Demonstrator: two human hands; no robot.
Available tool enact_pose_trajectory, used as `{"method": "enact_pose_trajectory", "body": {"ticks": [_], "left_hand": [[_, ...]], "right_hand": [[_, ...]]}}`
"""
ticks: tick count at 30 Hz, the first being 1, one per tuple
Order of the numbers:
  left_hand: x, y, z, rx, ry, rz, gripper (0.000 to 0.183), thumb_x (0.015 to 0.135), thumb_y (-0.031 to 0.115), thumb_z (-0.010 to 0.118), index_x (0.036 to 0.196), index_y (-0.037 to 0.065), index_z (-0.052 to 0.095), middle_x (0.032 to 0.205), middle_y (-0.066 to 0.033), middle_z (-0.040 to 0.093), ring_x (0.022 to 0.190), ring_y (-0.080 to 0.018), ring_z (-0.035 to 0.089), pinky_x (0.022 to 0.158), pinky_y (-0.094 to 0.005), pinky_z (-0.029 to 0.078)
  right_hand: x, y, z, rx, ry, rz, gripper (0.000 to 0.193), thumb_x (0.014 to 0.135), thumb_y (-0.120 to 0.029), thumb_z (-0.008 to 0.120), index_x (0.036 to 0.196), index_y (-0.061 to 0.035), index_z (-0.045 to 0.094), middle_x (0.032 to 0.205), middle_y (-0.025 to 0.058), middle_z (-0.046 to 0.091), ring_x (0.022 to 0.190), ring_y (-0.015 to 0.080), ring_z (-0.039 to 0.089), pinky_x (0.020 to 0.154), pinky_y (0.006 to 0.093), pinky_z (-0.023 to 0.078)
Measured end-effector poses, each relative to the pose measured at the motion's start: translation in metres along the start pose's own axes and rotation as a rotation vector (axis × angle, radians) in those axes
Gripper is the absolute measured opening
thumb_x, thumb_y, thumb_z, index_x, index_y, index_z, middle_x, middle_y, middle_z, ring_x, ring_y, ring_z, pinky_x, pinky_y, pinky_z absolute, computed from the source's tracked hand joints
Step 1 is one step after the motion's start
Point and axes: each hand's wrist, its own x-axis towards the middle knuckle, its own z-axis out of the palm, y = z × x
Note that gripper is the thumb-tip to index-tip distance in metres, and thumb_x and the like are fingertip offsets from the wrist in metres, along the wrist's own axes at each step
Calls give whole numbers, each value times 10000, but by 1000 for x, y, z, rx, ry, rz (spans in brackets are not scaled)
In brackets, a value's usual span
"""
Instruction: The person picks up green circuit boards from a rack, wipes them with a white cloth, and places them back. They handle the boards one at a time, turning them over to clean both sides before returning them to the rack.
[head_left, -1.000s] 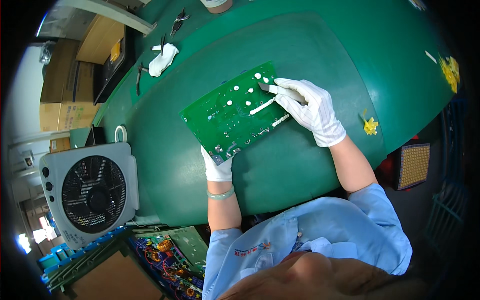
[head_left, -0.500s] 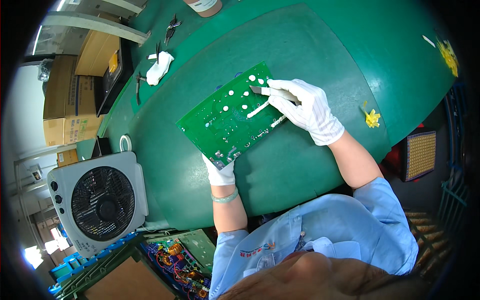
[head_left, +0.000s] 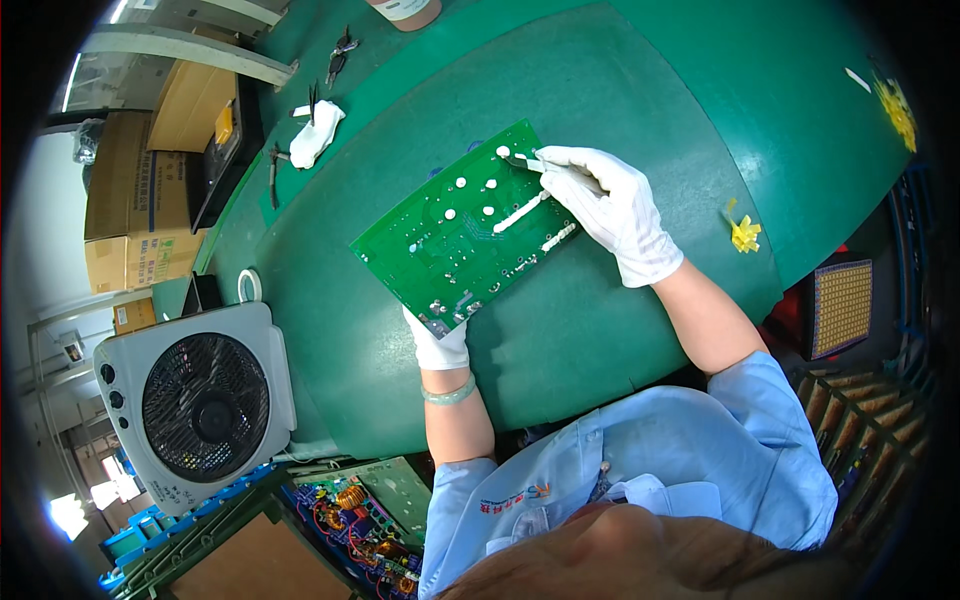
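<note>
A green circuit board (head_left: 440, 225) is held tilted over the bench, its soldered side facing up. Several white round blobs and a white strip (head_left: 522, 213) show on it. My left hand (head_left: 438, 348), in a white glove, grips the board's near corner from below; most of its fingers are hidden underneath. In my right hand (head_left: 608, 200), also gloved, is a small knife (head_left: 528, 164) with a pale handle and a short dark blade. Its tip is at the board's far right corner, close to a white blob (head_left: 503, 152).
A grey box fan (head_left: 205, 400) stands at the left, near a white tape roll (head_left: 250, 286). A white cloth (head_left: 316, 135), cutters (head_left: 275, 178) and keys (head_left: 341, 55) lie at the far left. Yellow strips (head_left: 743, 235) lie right. Wired boards (head_left: 365, 525) fill a crate at lower left.
My right hand has shifted slightly up and turned, bringing the knife blade closer to the board's far corner. The board and my left hand have barely moved.
</note>
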Motion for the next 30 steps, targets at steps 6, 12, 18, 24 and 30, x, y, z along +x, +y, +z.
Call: {"method": "enact_pose_trajectory", "body": {"ticks": [6,12,18,24,30], "left_hand": [[-1,-4,-6,119,24,61,442,1067,292,424,1444,63,450,1385,-148,559,1216,-304,593,979,-482,544],[-1,-6,-11,40,68,44,438,1065,291,432,1436,59,455,1367,-145,570,1190,-301,605,965,-476,550],[-2,-9,-17,112,78,64,433,1062,297,439,1422,58,465,1357,-144,576,1173,-298,610,961,-479,550],[-1,-8,-6,-51,123,-31,423,1054,304,438,1389,53,502,1327,-150,597,1160,-300,618,937,-469,558],[-2,0,-8,-188,152,-118,405,1051,297,431,1347,41,534,1275,-143,627,1113,-287,644,902,-451,572]], "right_hand": [[9,-1,-7,123,77,-5,271,909,-152,728,1146,-22,711,1005,116,738,873,171,710,775,276,553],[10,-1,-11,-185,46,-127,254,873,-185,758,1089,-52,739,916,95,725,756,179,690,684,280,545],[9,0,-13,-220,53,-139,268,863,-208,765,1086,-62,744,915,93,726,736,189,688,666,295,546],[20,8,-13,-285,232,-184,286,908,-237,719,1161,-102,725,955,79,720,791,227,685,711,318,545],[22,14,-17,-424,15,-293,283,936,-233,679,1198,-138,729,885,88,709,743,234,648,680,332,525]]}}
